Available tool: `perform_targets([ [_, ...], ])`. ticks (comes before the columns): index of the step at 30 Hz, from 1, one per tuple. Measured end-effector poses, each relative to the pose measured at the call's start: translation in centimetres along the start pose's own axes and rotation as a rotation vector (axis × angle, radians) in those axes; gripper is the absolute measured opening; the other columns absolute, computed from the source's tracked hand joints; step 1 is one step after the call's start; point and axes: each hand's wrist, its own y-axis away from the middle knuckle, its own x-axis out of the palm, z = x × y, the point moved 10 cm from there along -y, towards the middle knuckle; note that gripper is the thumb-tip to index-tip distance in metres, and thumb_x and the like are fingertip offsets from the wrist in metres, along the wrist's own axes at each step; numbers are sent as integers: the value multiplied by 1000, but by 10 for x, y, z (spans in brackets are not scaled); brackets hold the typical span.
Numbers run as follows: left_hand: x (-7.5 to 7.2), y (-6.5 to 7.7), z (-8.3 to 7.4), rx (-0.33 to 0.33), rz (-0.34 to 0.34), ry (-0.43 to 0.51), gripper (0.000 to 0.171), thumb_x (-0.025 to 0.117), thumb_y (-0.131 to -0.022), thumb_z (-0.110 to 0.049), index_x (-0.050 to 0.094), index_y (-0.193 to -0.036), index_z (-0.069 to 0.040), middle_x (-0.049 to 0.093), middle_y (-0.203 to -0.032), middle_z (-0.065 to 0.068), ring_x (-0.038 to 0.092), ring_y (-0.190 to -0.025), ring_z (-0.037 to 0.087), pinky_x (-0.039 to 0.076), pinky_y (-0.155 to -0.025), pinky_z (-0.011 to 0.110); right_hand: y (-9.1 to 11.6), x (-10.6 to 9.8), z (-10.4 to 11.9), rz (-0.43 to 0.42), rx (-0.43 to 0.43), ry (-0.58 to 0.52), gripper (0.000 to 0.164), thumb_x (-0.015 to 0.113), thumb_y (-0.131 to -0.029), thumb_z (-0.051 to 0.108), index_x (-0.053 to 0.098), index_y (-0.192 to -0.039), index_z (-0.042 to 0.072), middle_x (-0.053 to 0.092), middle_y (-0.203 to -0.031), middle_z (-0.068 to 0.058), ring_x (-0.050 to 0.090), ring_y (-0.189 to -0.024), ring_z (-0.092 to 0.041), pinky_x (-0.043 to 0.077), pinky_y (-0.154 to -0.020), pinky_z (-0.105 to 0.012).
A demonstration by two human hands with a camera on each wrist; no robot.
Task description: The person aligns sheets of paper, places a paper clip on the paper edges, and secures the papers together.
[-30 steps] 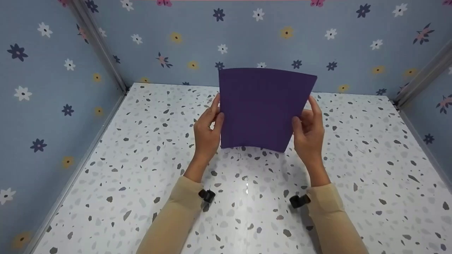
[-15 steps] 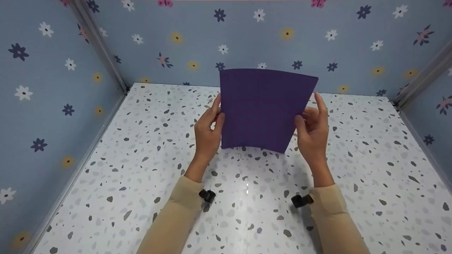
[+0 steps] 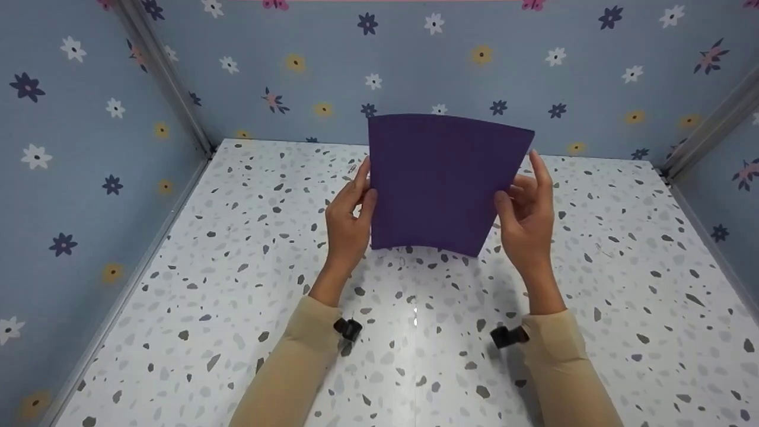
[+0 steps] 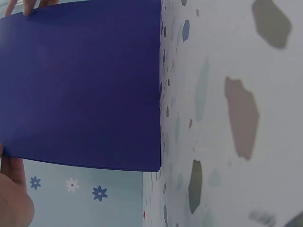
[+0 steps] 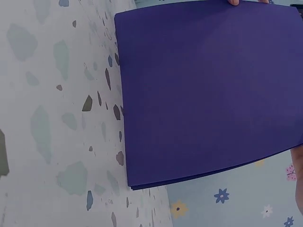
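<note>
A stack of purple paper sheets [image 3: 442, 184] stands nearly upright between both hands, bowed, its lower edge right at the tabletop. More than one layer shows along its edge in the right wrist view. My left hand [image 3: 348, 219] grips the left edge, thumb in front and fingers behind. At the opposite edge my right hand [image 3: 529, 222] pinches the sheets with the thumb in front and curled fingers behind, while its index finger points up, apart from the edge. Part of the left hand [image 4: 14, 203] shows in the left wrist view; the fingers behind the sheets are partly hidden.
The white speckled tabletop [image 3: 409, 356] spreads below. Blue flowered panels enclose it: a back wall [image 3: 427, 65], a left wall [image 3: 59, 196] and a right wall [image 3: 720, 201], joined by metal corner posts. Black wrist cameras sit on both sleeves.
My right hand has shifted slightly to the right, and its index finger has lifted away from the right edge. The sheets and my left hand have hardly moved.
</note>
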Motion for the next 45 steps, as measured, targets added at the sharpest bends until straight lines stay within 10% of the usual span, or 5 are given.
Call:
perform_targets([
  [45, 0, 0, -3, 11, 4, -9, 49, 62, -109, -15, 54, -157, -11, 76, -114, 6, 70, -103, 16, 58, -90, 28, -11, -7, 27, 48, -22, -85, 75, 61, -103, -6, 25, -168, 4, 63, -135, -15, 66, -121, -30, 55, -102, -34],
])
